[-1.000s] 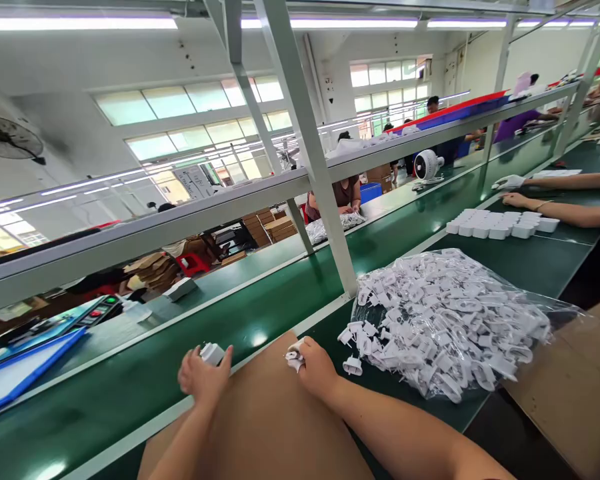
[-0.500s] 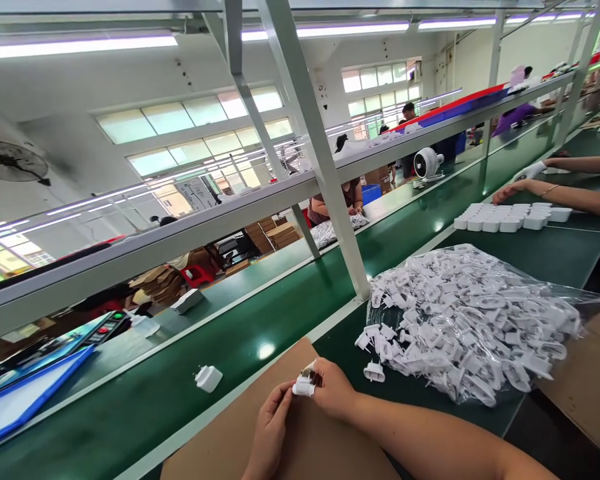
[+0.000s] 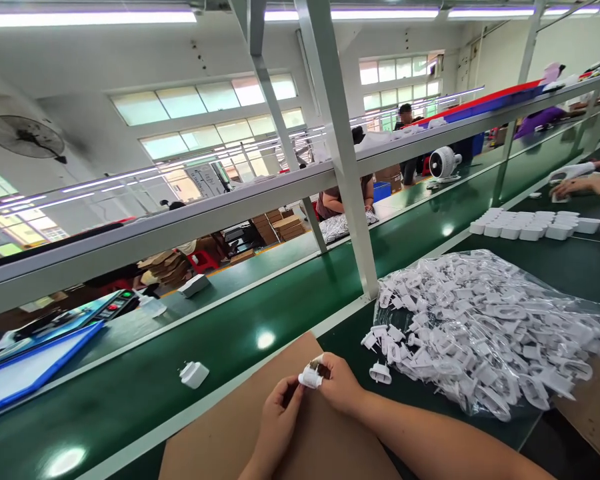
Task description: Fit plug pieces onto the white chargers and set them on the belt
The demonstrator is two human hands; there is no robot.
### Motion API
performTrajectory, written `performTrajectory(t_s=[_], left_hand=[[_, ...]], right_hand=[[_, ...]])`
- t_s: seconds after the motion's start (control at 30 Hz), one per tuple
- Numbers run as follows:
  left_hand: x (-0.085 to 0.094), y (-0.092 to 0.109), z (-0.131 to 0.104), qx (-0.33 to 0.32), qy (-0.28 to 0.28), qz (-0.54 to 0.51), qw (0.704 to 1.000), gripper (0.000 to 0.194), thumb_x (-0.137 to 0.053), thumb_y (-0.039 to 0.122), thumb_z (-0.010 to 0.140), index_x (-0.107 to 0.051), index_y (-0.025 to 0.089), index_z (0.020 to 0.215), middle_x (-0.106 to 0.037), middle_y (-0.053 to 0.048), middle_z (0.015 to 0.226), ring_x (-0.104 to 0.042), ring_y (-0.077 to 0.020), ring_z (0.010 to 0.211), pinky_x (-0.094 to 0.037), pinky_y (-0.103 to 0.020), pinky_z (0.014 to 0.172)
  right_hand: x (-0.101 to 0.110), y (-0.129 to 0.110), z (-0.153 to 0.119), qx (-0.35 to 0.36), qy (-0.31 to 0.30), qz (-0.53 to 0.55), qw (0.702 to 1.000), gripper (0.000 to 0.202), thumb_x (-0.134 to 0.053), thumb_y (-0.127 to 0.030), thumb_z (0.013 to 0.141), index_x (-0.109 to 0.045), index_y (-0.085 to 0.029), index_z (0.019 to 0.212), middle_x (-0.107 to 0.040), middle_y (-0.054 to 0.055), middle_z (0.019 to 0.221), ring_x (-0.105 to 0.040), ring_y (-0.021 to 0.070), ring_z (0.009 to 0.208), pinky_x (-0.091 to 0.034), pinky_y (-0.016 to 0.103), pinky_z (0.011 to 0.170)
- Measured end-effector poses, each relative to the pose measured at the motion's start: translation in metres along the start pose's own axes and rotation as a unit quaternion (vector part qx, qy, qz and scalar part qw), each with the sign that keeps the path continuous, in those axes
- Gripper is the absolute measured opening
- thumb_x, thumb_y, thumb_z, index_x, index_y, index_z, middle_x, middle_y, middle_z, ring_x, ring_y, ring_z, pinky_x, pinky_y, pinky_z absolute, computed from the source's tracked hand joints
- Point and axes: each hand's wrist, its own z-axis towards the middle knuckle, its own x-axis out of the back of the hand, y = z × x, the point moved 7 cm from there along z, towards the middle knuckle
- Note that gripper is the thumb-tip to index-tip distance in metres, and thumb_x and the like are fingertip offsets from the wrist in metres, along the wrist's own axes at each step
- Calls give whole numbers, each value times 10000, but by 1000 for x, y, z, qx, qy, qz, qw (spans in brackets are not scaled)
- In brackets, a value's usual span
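Over the cardboard sheet (image 3: 240, 413), my left hand (image 3: 279, 408) pinches the left end of a small white plug part (image 3: 311, 378). On its other side, my right hand (image 3: 341, 383) is closed round the same part, fingers curled. Something darker, perhaps metal, shows at the right fingertips, too small to make out. To the right, a clear plastic bag spills many white plug pieces (image 3: 480, 327) with pins. One loose plug piece (image 3: 381, 373) lies apart from the heap, near my right wrist. A white plug adapter (image 3: 194, 375) with pins rests on the green conveyor belt (image 3: 240, 357).
A metal post (image 3: 350, 173) rises from the belt's near edge behind the heap. Rows of white housings (image 3: 535, 225) stand farther right, near a co-worker's hands (image 3: 575, 183). A blue-rimmed tray (image 3: 35, 367) and a small white fan (image 3: 444, 163) are across the belt.
The plug adapter has shifted left along the belt. My view has swung slightly; both my hands keep hold of the plug part. The co-worker's hands have moved back from the white housings.
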Motion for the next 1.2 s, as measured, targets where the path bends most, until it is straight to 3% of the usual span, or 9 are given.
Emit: performTrajectory(t_s=[0.2,0.4,0.57,1.03,1.2], left_hand=[[-2,1,-1,-7,-24,-9,1000,446,-657,639,866,-746,224,1004,-759,-94,1058,-699,-291,1000,-556,-372,902],[-4,3,0,-11,-24,12,1000,362,-633,583,862,-725,233,879,-743,-69,901,-683,-275,866,-551,-366,809],[-5,7,0,-8,-29,20,999,358,-606,576,862,-700,232,853,-725,-62,855,-670,-273,834,-539,-364,780],[-5,7,0,-24,-35,27,999,223,-601,432,870,-678,223,868,-711,-61,872,-656,-258,848,-513,-356,792],[-7,4,0,-28,-42,15,999,270,-576,457,917,-680,208,902,-716,-65,912,-652,-253,866,-504,-348,804]], right_hand=[[-2,-3,-2,-9,-27,18,999,383,-837,-547,748,-716,-194,837,-696,37,854,-632,199,786,-486,303,719],[0,-2,-3,-2,-43,-104,994,294,-796,-472,800,-705,-194,816,-671,27,828,-573,175,729,-414,284,662],[0,-2,-3,-2,-61,-131,990,274,-770,-451,828,-689,-190,810,-650,23,822,-557,172,728,-392,279,650],[-2,-8,-3,-1,-81,-115,990,411,-745,-578,834,-626,-194,747,-639,21,817,-552,172,724,-389,285,656],[0,-6,-3,-5,-84,-140,987,298,-761,-442,835,-620,-190,763,-638,14,821,-551,166,736,-374,276,658]])
